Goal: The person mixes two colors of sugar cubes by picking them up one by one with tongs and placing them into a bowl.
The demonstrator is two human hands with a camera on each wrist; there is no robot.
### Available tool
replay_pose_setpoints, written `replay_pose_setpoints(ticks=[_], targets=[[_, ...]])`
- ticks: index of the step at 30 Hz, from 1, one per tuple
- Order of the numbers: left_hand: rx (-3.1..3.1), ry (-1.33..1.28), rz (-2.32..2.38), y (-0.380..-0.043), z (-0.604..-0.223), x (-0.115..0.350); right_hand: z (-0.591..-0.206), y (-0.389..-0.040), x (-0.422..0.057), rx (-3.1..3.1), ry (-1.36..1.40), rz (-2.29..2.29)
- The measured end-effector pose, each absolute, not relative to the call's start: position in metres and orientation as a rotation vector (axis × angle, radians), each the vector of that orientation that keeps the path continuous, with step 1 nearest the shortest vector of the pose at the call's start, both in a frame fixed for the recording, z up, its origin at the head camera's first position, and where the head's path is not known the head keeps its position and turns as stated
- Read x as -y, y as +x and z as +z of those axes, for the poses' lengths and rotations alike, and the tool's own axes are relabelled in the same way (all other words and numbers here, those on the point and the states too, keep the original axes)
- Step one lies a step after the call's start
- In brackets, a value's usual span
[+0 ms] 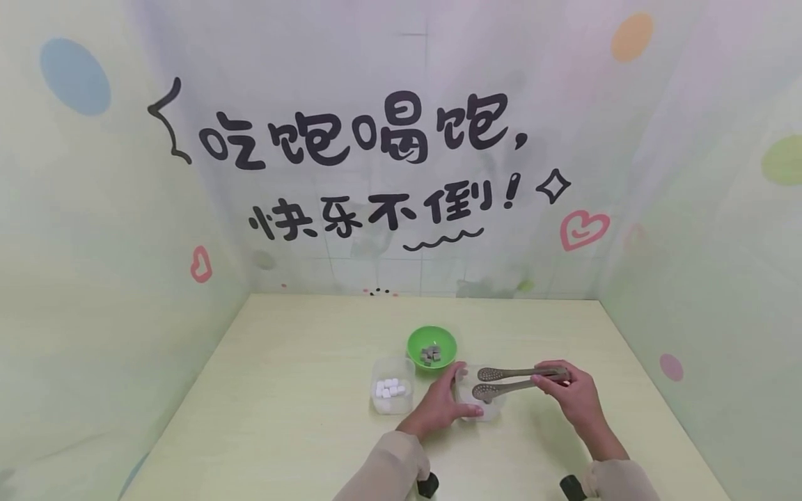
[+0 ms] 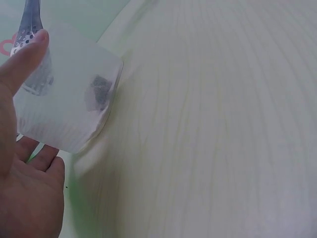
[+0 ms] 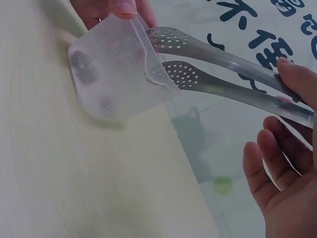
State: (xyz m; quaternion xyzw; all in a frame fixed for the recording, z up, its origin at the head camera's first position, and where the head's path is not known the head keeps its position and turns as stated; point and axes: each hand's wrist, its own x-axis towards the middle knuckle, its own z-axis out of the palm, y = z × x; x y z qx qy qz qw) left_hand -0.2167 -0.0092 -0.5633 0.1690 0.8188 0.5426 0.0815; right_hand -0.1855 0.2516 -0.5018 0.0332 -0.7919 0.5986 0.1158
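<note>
My left hand (image 1: 438, 405) grips a translucent plastic container (image 2: 69, 111), thumb on one side and fingers on the opposite side. The container stands on the table, and a dark small piece (image 3: 85, 68) shows through its wall near the bottom. Metal tongs (image 3: 237, 99) with perforated heads are held in my right hand (image 1: 579, 396), between thumb and fingers. Their two arms are spread apart, and the heads reach over and into the container's opening. Whether the tongs touch the dark piece is hard to tell through the cloudy plastic.
Behind my left hand is a green bowl (image 1: 432, 331) holding several grey-brown cubes (image 1: 430, 355). Left of that hand, a second translucent container (image 1: 392, 367) holds several white cubes (image 1: 391, 384). Printed curtains surround the pale wooden table (image 1: 282, 390) at the back and sides.
</note>
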Motion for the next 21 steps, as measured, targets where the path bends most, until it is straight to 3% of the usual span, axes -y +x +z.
replay_pose_setpoints(ticks=[9,21], targets=[[-2.445,0.514,1.621,-0.218,-0.565,0.009,-0.507,-0.192,-0.253,2.313,0.349,1.741],[-2.440,0.496,1.615,-0.220,-0.565,0.009,-0.498,-0.200,-0.243,2.361,0.469,1.611]])
